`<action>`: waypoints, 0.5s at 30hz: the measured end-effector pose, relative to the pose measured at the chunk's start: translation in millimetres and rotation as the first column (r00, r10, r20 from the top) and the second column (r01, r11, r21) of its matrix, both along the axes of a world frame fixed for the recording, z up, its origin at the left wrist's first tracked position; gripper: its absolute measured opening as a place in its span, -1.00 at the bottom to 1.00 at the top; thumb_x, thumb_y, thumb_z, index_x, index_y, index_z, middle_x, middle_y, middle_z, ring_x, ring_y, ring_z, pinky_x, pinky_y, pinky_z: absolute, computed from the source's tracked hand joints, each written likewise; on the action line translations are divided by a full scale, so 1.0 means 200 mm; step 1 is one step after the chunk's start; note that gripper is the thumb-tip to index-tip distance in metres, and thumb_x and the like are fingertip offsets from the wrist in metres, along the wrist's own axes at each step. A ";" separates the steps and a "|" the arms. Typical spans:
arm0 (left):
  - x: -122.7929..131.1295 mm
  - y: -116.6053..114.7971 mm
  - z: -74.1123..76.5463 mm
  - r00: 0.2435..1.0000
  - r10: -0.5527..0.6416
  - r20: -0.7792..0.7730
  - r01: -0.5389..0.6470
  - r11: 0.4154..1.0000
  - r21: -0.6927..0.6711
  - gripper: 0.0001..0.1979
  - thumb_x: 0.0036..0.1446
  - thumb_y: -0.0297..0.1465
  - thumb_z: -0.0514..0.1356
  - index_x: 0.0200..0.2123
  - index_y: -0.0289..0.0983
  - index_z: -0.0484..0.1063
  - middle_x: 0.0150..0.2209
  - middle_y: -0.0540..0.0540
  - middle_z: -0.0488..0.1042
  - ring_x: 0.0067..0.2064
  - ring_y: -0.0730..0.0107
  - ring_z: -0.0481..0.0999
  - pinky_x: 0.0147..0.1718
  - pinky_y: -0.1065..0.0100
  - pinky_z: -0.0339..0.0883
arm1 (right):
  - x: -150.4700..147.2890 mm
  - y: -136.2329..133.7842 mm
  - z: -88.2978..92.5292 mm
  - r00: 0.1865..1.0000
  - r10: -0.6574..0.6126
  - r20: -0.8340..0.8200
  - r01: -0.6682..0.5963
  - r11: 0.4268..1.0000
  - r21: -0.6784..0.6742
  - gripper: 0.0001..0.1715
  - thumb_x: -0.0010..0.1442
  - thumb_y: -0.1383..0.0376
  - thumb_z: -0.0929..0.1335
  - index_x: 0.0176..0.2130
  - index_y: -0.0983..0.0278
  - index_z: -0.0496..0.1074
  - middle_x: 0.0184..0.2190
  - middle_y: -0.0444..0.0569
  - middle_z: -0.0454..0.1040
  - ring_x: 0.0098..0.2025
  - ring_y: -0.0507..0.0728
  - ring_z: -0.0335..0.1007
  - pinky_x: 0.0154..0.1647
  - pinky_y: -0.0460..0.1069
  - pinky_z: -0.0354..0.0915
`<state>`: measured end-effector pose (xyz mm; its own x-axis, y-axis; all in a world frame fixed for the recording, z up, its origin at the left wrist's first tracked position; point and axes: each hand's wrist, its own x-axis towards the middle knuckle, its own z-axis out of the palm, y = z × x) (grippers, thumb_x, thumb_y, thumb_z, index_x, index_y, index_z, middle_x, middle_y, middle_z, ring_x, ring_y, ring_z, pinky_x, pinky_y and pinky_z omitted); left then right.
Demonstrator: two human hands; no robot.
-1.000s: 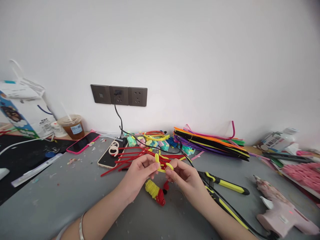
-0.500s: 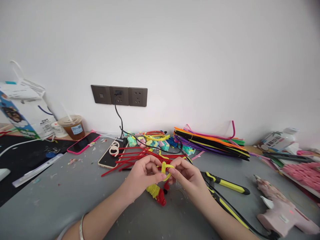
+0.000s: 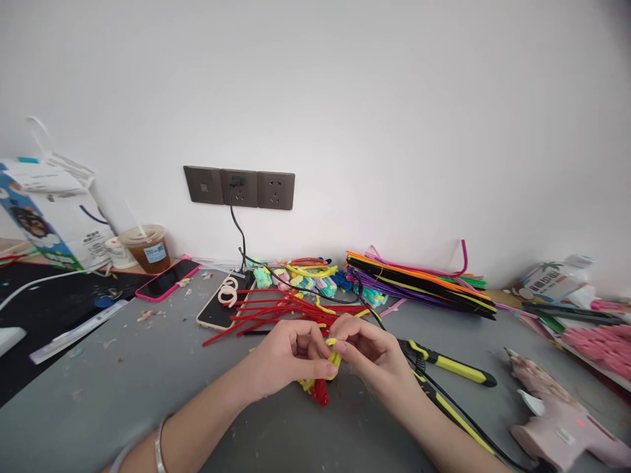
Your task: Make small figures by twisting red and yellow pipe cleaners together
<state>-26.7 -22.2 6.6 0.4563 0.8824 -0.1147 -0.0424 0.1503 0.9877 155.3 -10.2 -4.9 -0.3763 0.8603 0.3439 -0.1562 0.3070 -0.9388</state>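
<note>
Between my two hands is a bent yellow pipe cleaner (image 3: 334,365), folded into a small loop. My left hand (image 3: 290,355) pinches it from the left with thumb and fingers. From the other side, my right hand (image 3: 367,348) pinches its upper end. On the table just beneath the hands lies a yellow and red wound pipe-cleaner piece (image 3: 319,392), partly covered by my left hand. Loose red pipe cleaners (image 3: 276,307) spread out behind the fingers.
Yellow-black pliers (image 3: 456,368) and a pink glue gun (image 3: 557,420) with its cord lie at right. A bundle of coloured pipe cleaners (image 3: 419,286) rests by the wall. Two phones, one pink-edged (image 3: 167,281), and a drink cup (image 3: 148,249) are at left.
Both hands have come slightly lower and closer together. The open yellow loop is now folded tighter, and more of the yellow and red piece is covered. The view shifted slightly.
</note>
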 end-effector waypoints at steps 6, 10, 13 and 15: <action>0.01 -0.01 0.00 0.999 0.042 0.017 -0.042 0.999 0.005 -0.72 -0.08 -0.31 0.41 -0.46 -0.31 0.38 -0.50 0.01 0.47 -0.46 0.54 0.39 -0.46 0.49 0.21 | 0.01 0.00 0.00 0.998 -0.063 0.012 0.064 0.992 -0.107 -0.81 0.14 0.18 0.45 -0.39 0.26 0.47 -0.49 -0.12 0.44 -0.50 -0.01 0.33 -0.50 -0.13 0.31; 0.01 -0.01 0.01 0.998 0.050 0.035 -0.050 0.999 0.006 -0.71 -0.07 -0.28 0.41 -0.44 -0.31 0.39 -0.47 -0.01 0.48 -0.40 0.47 0.45 -0.40 0.44 0.29 | 0.01 0.00 0.01 0.995 -0.094 0.031 0.098 0.982 -0.159 -0.71 0.08 0.10 0.47 -0.42 0.27 0.46 -0.55 -0.13 0.42 -0.58 -0.01 0.31 -0.57 -0.11 0.32; 0.02 -0.01 0.00 0.995 0.094 0.039 -0.096 0.994 0.057 -0.73 -0.03 -0.26 0.38 -0.38 -0.30 0.42 -0.45 0.01 0.46 -0.41 0.46 0.44 -0.39 0.42 0.31 | 0.00 0.00 0.02 0.986 -0.165 0.037 0.169 0.967 -0.191 -0.65 0.05 0.06 0.48 -0.44 0.28 0.44 -0.60 -0.17 0.36 -0.61 -0.02 0.28 -0.60 -0.12 0.29; 0.03 -0.02 0.00 0.992 0.125 0.033 -0.128 0.985 0.117 -0.71 -0.05 -0.28 0.39 -0.30 -0.29 0.43 -0.41 -0.01 0.46 -0.37 0.43 0.45 -0.38 0.41 0.33 | 0.00 0.00 0.03 0.978 -0.207 0.040 0.211 0.957 -0.199 -0.62 0.02 0.03 0.49 -0.46 0.28 0.42 -0.61 -0.17 0.35 -0.61 -0.02 0.28 -0.59 -0.11 0.30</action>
<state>-20.3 -25.5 6.8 0.3420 0.9397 0.0044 -0.0785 0.0239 0.9966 155.1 -10.3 0.5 -0.1857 0.9710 0.1506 -0.0904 0.1357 -0.9866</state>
